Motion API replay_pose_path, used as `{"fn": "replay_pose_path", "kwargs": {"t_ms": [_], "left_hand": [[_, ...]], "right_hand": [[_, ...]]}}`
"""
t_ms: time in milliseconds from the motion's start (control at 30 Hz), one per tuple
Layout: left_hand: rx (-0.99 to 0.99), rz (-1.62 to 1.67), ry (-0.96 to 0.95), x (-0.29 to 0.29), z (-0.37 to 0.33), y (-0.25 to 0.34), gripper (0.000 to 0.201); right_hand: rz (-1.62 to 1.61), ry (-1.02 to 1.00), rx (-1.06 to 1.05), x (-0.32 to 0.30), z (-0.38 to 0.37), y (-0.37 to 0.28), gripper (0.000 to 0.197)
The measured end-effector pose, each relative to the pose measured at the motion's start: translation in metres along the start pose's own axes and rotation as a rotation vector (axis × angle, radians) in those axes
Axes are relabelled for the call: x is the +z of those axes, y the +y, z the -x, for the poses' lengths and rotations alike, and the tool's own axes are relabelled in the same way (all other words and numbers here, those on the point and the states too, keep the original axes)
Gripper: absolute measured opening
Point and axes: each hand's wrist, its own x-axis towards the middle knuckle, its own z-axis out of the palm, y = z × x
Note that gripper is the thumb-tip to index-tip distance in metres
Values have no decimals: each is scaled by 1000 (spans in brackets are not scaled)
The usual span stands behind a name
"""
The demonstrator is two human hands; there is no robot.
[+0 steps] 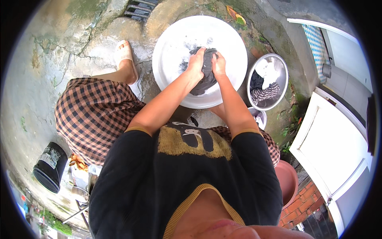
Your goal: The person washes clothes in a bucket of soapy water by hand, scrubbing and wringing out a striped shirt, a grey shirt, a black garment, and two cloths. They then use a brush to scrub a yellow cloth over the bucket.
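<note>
Left grip: the left hand (195,65) was closed on the dark cloth, holding its left side, with the finger ends bunched near the top; the fingers' undersides were hidden.
Right grip: the right hand (218,67) was closed on the same cloth from the right, its fingers bent against the fabric.
Gap between hands: it was narrow, and a strip of folded cloth showed in it.
Dark cloth: the grey-black dark cloth (207,67) was bunched up inside the white basin (161,49), right of its middle, with its lower end hanging toward the near rim.
Basin contents: dark patches showed amid white just left of the cloth; the brightness hid finer detail.
Bucket label: the black bucket (45,175) at the lower left bore a pale label (49,157), whose print was too small to make out.
Shirt print: the dark shirt (187,175) carried a gold-brown panel (169,143) with pale and dark figures, and it was foreshortened.
Metal bowl: the metal bowl (285,85) stood near the white basin on the right and held white cloth (271,73), black cloth (256,82) and a striped cloth (266,94).
Ground: the basin was over worn, stained concrete (85,59), with a drain grate (140,10) beyond it.
</note>
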Motion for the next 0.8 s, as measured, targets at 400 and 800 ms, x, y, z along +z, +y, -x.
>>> {"fn": "replay_pose_path", "kwargs": {"t_ms": [400,800], "left_hand": [[666,-1657,34,-98,-54,14,56],[-103,104,-391,-68,-65,48,47]], "right_hand": [[652,39,-264,36,25,-20,67],[-55,-82,-359,16,46,-77,45]]}}
